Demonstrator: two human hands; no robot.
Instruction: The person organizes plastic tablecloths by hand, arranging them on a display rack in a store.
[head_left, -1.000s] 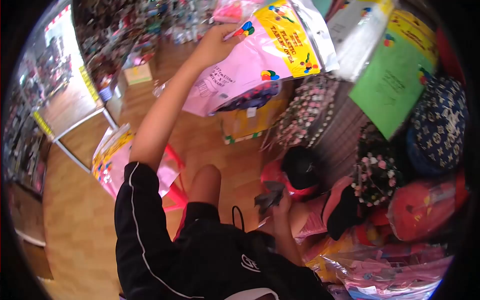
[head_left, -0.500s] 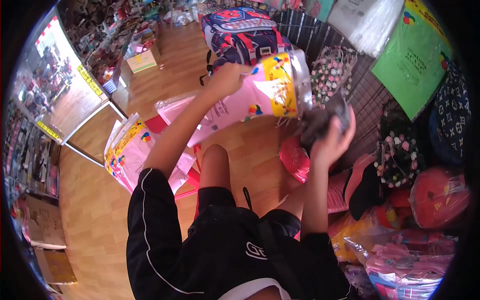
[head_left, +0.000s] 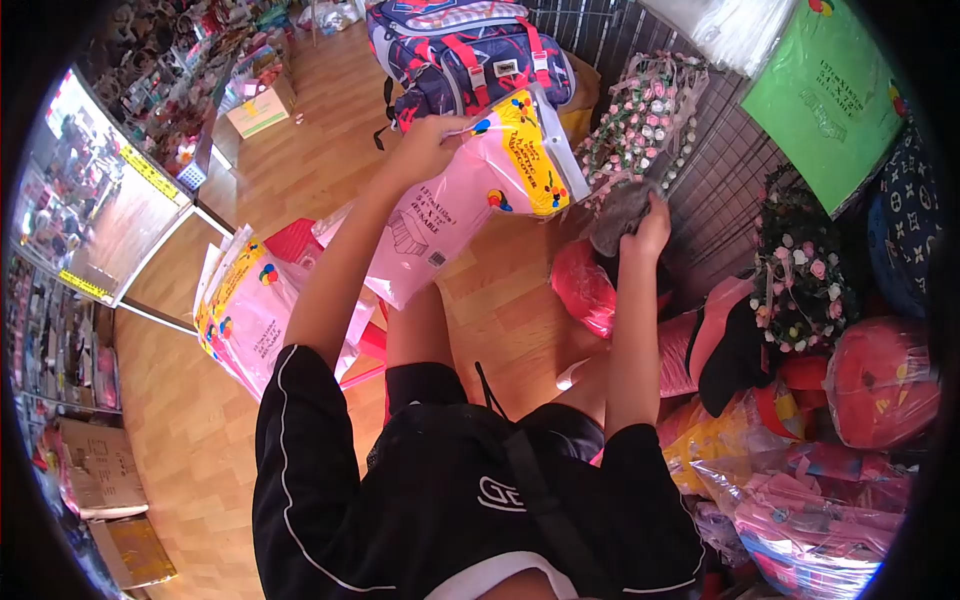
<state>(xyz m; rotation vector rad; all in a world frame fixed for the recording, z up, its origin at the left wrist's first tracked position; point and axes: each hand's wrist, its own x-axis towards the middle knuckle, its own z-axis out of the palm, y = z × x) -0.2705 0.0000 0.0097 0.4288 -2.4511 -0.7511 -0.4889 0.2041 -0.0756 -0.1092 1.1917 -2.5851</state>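
Note:
My left hand (head_left: 437, 143) pinches the upper edge of a pink plastic table cover packet (head_left: 430, 215), which has a yellow printed header and hangs tilted over my knee. To the right, my right hand (head_left: 650, 228) is closed on a grey fuzzy cloth (head_left: 622, 217), apart from the packet. Below that cloth lies a red plastic-wrapped item (head_left: 583, 288). More pink packets (head_left: 255, 310) with yellow headers rest on a red stool (head_left: 372, 343) to the left of my leg.
A dark blue and red backpack (head_left: 480, 65) stands ahead. Flower garlands (head_left: 645, 125) and a green packet (head_left: 825, 100) hang on the wire rack at right. Wrapped goods (head_left: 800, 510) are piled at lower right. Cardboard boxes (head_left: 100, 465) sit at far left.
The pink packet has flattened out and its header now faces me. My right hand has lowered slightly with the grey cloth, away from the packet's edge. The view has shifted a little.

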